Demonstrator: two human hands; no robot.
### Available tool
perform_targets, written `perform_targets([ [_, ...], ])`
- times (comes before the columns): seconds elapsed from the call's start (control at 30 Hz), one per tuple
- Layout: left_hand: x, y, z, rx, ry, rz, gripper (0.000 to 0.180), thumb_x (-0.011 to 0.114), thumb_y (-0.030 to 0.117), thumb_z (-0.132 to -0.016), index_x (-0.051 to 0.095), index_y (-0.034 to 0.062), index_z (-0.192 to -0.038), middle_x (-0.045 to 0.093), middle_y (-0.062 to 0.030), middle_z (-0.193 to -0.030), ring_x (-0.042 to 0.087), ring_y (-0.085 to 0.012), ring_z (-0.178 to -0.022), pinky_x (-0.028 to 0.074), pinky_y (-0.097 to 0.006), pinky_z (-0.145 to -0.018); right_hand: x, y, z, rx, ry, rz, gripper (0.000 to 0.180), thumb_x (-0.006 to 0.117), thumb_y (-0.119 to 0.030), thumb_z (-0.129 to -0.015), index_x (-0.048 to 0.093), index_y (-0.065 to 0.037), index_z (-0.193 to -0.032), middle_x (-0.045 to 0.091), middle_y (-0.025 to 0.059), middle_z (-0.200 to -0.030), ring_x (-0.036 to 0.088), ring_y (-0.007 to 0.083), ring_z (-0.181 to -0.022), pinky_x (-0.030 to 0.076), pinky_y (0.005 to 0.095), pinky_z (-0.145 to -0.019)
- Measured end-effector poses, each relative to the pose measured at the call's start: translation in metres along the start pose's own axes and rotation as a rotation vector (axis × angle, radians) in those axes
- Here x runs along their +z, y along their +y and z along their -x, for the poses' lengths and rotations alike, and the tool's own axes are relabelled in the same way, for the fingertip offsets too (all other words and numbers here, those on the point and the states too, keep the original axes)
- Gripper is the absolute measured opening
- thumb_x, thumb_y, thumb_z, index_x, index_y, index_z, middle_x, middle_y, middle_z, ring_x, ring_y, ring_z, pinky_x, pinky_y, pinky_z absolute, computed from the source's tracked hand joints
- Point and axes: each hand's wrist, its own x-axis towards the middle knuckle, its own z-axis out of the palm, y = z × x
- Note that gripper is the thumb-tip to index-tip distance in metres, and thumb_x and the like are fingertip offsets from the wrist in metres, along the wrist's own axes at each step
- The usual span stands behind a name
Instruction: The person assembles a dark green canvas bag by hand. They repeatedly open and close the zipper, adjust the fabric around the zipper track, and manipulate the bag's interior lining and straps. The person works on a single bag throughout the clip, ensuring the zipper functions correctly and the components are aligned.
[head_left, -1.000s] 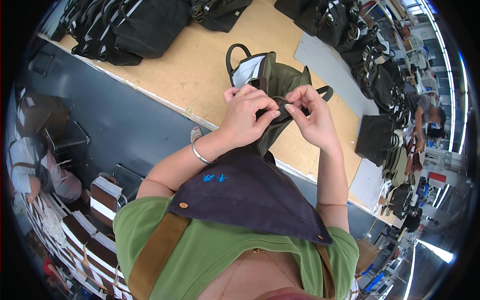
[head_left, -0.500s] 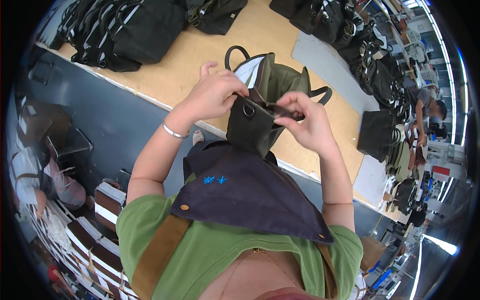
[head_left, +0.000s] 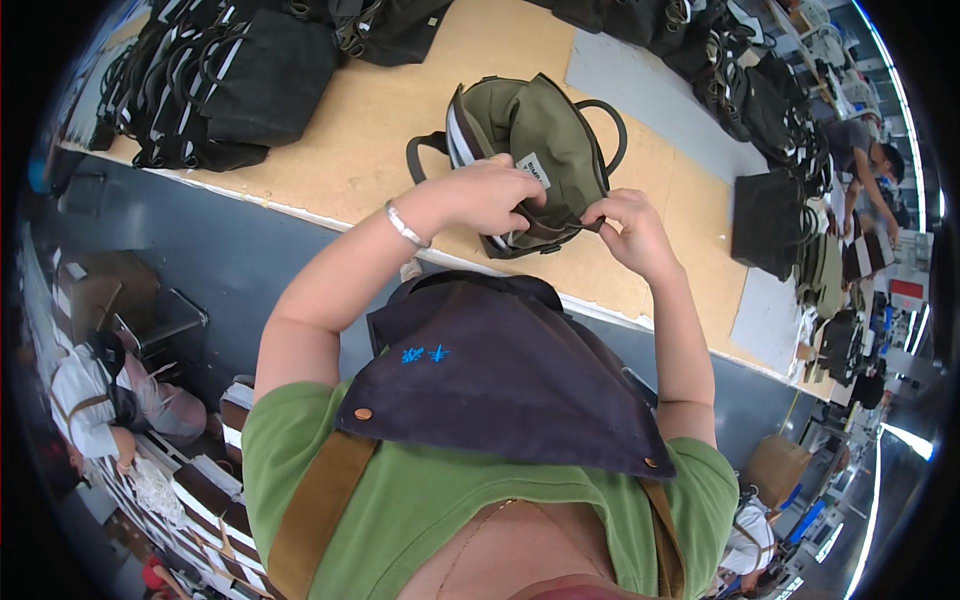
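A dark handbag [head_left: 512,248] stands on the table near its front edge, its mouth spread wide. Its olive lining [head_left: 540,115] faces up, with a small white label [head_left: 533,168] sewn inside. One looped handle [head_left: 617,140] sticks out at the right, another [head_left: 426,152] at the left. My left hand [head_left: 490,195] is closed over the near left part of the rim, fingertips reaching inside; the cloth under them is partly hidden. At the near right corner, my right hand [head_left: 634,235] pinches the bag's edge between thumb and fingers.
Many dark bags [head_left: 270,75] are heaped at the table's far left, more [head_left: 735,95] along the far right. A single upright black bag [head_left: 768,225] stands at the right. A grey board [head_left: 640,85] lies on the tan tabletop [head_left: 390,110]. Co-workers [head_left: 865,165] work at both sides.
The bag has turned and opened wider, showing its lining and label. My right hand has left the zipper and holds the rim corner; my left hand has moved right, over the near rim.
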Motion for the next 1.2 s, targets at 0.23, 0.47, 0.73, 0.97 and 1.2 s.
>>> perform_targets([
  [0.23,-0.014,0.003,-0.001,0.025,0.179,-0.075,0.014,0.071,0.015,-0.079,0.059,0.0117,-0.084,0.064,-0.0007,-0.074,0.061,-0.0212,-0.074,0.032,-0.036,-0.090,0.003,-0.041,0.004,0.069,0.363,0.154,0.020,0.065,0.003,-0.071,0.064,-0.007,-0.089,0.066,0.0092,-0.080,0.063,0.0272,-0.078,0.048,0.0402,-0.081],
  [0.47,-0.013,0.017,0.038,0.055,0.254,-0.157,0.012,0.058,0.001,-0.082,0.064,0.0121,-0.082,0.062,-0.0023,-0.080,0.060,-0.0238,-0.081,0.032,-0.035,-0.085,0.072,-0.058,-0.028,0.213,0.151,-0.045,0.016,0.068,-0.006,-0.073,0.063,-0.005,-0.088,0.064,0.0130,-0.087,0.064,0.0332,-0.080,0.052,0.0422,-0.069],
  [0.73,0.021,0.013,0.060,0.078,0.384,-0.382,0.008,0.073,0.014,-0.072,0.068,0.0165,-0.078,0.055,-0.0004,-0.097,0.051,-0.0191,-0.094,0.028,-0.043,-0.089,0.073,-0.050,-0.035,0.135,0.037,0.013,0.003,0.066,-0.007,-0.075,0.066,-0.003,-0.075,0.062,0.0114,-0.081,0.064,0.0315,-0.077,0.052,0.0418,-0.068],
  [0.97,-0.048,0.039,0.037,0.154,0.556,-0.278,0.015,0.076,0.018,-0.071,0.068,0.0123,-0.083,0.055,-0.0021,-0.097,0.049,-0.0201,-0.092,0.026,-0.038,-0.085,-0.010,-0.056,-0.067,-0.048,0.008,-0.196,0.010,0.069,-0.007,-0.076,0.069,-0.002,-0.084,0.064,0.0123,-0.079,0.063,0.0309,-0.076,0.051,0.0386,-0.068],
  [1.2,-0.059,0.038,0.037,0.126,0.433,-0.218,0.021,0.077,0.022,-0.073,0.068,0.0072,-0.084,0.054,-0.0019,-0.096,0.048,-0.0196,-0.091,0.024,-0.037,-0.084,-0.035,-0.057,-0.061,0.013,-0.218,-0.329,0.013,0.067,-0.004,-0.081,0.070,-0.002,-0.094,0.064,0.0109,-0.079,0.062,0.0243,-0.073,0.050,0.0338,-0.067],
])
